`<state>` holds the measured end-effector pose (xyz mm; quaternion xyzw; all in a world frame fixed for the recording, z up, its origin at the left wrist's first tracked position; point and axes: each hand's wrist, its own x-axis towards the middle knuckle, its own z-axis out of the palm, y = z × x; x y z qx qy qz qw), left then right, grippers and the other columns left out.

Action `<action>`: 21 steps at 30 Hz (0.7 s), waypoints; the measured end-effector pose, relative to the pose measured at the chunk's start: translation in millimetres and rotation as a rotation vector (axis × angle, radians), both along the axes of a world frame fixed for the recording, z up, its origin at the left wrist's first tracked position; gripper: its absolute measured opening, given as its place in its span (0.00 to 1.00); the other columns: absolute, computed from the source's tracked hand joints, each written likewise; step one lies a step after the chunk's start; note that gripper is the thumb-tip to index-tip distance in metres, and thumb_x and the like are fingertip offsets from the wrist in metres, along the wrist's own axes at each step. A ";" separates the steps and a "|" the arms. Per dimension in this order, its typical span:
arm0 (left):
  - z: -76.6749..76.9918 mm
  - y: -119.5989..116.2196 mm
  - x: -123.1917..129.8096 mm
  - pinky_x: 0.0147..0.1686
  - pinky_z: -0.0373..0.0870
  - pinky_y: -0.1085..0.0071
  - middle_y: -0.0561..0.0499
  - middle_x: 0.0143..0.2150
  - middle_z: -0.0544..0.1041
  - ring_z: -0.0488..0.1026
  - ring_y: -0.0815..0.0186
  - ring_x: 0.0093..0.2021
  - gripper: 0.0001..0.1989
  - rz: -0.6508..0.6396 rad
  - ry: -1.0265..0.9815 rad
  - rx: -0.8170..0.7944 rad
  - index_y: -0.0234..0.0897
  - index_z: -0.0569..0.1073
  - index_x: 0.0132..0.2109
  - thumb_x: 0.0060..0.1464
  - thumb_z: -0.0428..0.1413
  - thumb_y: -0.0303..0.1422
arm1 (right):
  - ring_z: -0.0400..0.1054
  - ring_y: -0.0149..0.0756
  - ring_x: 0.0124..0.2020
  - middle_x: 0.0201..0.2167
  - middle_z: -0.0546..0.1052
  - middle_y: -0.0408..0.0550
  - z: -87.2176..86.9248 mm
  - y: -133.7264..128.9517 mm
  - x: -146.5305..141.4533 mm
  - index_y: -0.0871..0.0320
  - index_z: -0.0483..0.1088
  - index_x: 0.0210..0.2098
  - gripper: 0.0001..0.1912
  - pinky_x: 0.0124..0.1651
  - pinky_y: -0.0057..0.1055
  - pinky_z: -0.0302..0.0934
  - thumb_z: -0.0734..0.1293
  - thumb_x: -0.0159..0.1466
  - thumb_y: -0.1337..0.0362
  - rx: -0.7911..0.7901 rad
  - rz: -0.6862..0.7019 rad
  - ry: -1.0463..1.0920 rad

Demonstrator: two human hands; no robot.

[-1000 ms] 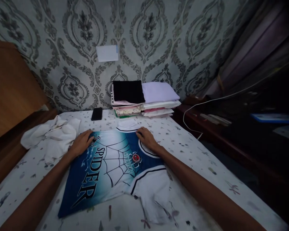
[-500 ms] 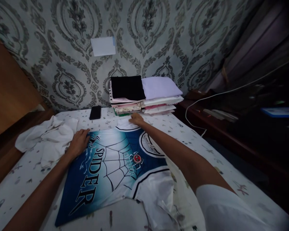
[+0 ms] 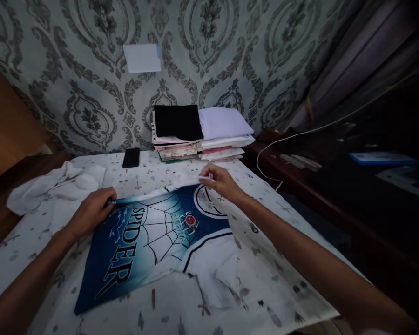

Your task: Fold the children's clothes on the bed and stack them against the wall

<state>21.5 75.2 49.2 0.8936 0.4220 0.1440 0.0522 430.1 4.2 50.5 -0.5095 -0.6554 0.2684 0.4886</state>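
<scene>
A blue and white T-shirt (image 3: 160,232) with a web print and the word SPIDER lies spread on the patterned sheet (image 3: 153,311), its collar toward the right. My left hand (image 3: 95,207) pinches the far corner of its hem, at the left. On the right, my right hand (image 3: 220,180) grips the edge of the far white sleeve, near the shoulder. Between my hands the far side of the shirt is lifted a little and folds over. The near sleeve (image 3: 216,265) rests loosely on the sheet.
Two stacks of folded clothes stand by the wall, one topped with a black garment (image 3: 178,122), the other with a lilac one (image 3: 225,123). A phone (image 3: 131,158) lies left of them. Crumpled white cloth (image 3: 66,184) is at the left. A white cable (image 3: 300,136) hangs at right.
Both hands have closed on the shirt's far edge and raised it slightly off the sheet. My right hand has shifted right with the sleeve. The view has shifted a little.
</scene>
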 end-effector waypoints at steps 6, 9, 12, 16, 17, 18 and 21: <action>-26.1 -19.6 -10.7 0.50 0.68 0.56 0.43 0.45 0.78 0.74 0.53 0.47 0.14 -0.071 0.125 0.093 0.41 0.74 0.43 0.57 0.44 0.31 | 0.71 0.36 0.35 0.33 0.78 0.45 -46.7 -67.8 -4.9 0.58 0.73 0.34 0.08 0.42 0.33 0.64 0.64 0.56 0.71 -0.122 0.027 -0.262; -28.8 -18.1 -10.9 0.52 0.68 0.53 0.41 0.47 0.78 0.74 0.51 0.49 0.16 -0.054 0.152 0.133 0.41 0.75 0.44 0.58 0.44 0.32 | 0.72 0.37 0.37 0.35 0.79 0.46 -50.8 -69.3 -9.4 0.57 0.75 0.35 0.12 0.44 0.34 0.64 0.63 0.55 0.74 -0.073 -0.069 -0.347; -25.9 -19.6 -12.8 0.53 0.68 0.51 0.40 0.47 0.78 0.75 0.50 0.49 0.17 -0.047 0.180 0.129 0.41 0.76 0.44 0.58 0.43 0.32 | 0.72 0.37 0.37 0.35 0.79 0.46 -38.4 -72.9 -12.4 0.57 0.76 0.37 0.12 0.44 0.34 0.64 0.64 0.56 0.73 -0.059 -0.061 -0.376; -17.6 -23.9 -17.8 0.56 0.65 0.47 0.41 0.50 0.78 0.74 0.48 0.52 0.18 -0.067 0.202 0.096 0.41 0.77 0.47 0.62 0.44 0.39 | 0.72 0.37 0.36 0.33 0.79 0.46 -13.5 -82.1 -13.8 0.58 0.77 0.40 0.10 0.39 0.32 0.65 0.67 0.62 0.62 -0.188 0.134 -0.288; -14.2 -25.2 -17.4 0.57 0.64 0.46 0.41 0.51 0.78 0.73 0.47 0.53 0.19 -0.072 0.201 0.084 0.42 0.77 0.48 0.62 0.45 0.43 | 0.72 0.37 0.36 0.34 0.79 0.46 -8.0 -81.8 -14.8 0.58 0.77 0.40 0.12 0.39 0.31 0.65 0.66 0.64 0.58 -0.206 0.153 -0.262; -10.4 -26.9 -15.5 0.58 0.64 0.47 0.42 0.52 0.78 0.73 0.47 0.54 0.21 -0.076 0.193 0.068 0.42 0.77 0.49 0.62 0.46 0.47 | 0.73 0.38 0.37 0.35 0.80 0.47 -3.3 -79.5 -16.5 0.58 0.77 0.40 0.14 0.39 0.32 0.66 0.65 0.65 0.56 -0.198 0.142 -0.246; -0.8 -33.4 0.2 0.59 0.66 0.53 0.44 0.55 0.78 0.73 0.50 0.56 0.26 -0.067 0.109 0.003 0.42 0.76 0.53 0.62 0.45 0.53 | 0.73 0.41 0.44 0.42 0.80 0.51 1.4 -60.9 -27.4 0.58 0.76 0.43 0.18 0.47 0.37 0.67 0.60 0.69 0.54 -0.051 0.029 -0.314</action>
